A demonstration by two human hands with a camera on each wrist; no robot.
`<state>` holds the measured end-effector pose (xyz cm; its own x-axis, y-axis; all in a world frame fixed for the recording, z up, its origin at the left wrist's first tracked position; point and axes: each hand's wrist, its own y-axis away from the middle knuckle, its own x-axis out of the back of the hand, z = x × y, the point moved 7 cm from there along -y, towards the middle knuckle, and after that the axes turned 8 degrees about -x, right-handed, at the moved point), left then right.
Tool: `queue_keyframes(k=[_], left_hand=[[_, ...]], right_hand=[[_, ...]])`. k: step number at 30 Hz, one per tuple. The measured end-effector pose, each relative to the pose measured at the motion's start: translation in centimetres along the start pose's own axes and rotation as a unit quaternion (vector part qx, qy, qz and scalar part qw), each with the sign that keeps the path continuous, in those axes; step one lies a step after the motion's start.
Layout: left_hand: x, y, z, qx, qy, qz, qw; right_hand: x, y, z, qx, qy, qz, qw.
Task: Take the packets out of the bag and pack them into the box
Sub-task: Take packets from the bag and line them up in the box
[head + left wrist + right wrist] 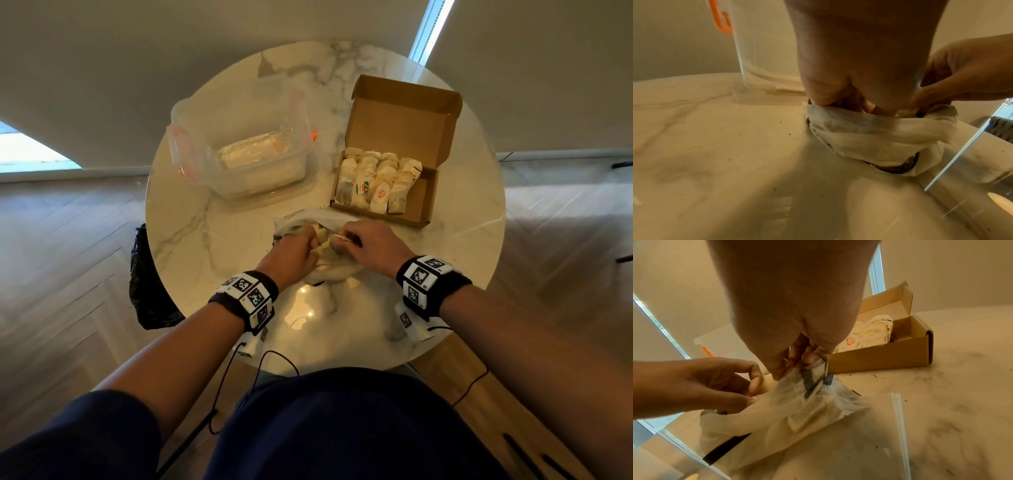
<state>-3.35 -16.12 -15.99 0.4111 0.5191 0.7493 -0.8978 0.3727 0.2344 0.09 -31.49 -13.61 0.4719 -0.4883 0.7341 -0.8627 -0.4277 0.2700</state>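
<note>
Head view: round marble bench (191,219) carrying a white bag (329,267) at the near middle, with left hand (291,257) curled at its mouth and right hand (373,245) pinching the bag's rim. Beyond, to the right, an open cardboard box (418,202) with lid tipped back, rows of pale packets (376,181) filling its left part; to the left, a clear plastic tub (239,150) with orange clips. Black plastic sack (147,281) hanging beside the bench's left edge. Left wrist view: left hand (859,56) with fingers dipped into the crumpled bag (875,138) mouth, curled, contents of the grip not visible; right hand (970,73) pinching the rim just beside; tub (760,48) standing behind. Right wrist view: right hand (797,305) pinching the bag (777,418) top edge between thumb and fingers, lifting it slightly; left hand (701,386) loosely curled at the opening; box (890,353) near behind, packets (875,332) inside; dark crumbs scattered on the bench (951,402).
</note>
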Motion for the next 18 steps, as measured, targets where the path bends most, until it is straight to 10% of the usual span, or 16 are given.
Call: queue_keyframes(k=[18], left_hand=[[4.8, 0.7, 3.9, -0.155, -0.025, 0.048, 0.986]], right_hand=[[2.2, 0.6, -1.0, -0.013, -0.052, 0.001, 0.999]])
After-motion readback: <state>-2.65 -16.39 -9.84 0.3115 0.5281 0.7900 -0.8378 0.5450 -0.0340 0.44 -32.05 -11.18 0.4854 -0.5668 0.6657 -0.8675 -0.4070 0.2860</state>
